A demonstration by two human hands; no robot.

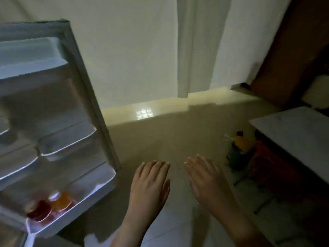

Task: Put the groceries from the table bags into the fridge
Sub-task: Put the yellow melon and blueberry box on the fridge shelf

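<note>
The fridge door (53,107) stands swung wide at the left, its white inner shelves facing me. In the lowest door shelf (85,200) sit a dark red bottle (40,209) and an orange bottle (62,200), both blurred. My left hand (149,184) and my right hand (206,180) hover palm-down over the floor to the right of the door, fingers stretched and empty. The table (299,139) shows only as a white corner at the right. No grocery bag is in view.
A white wall and a pale curtain (201,47) rise ahead. A brown wooden door (293,50) is at the upper right. Under the table's edge stand an orange-and-green item (238,150) and a reddish crate (267,164). Tiled floor (160,136) lies ahead.
</note>
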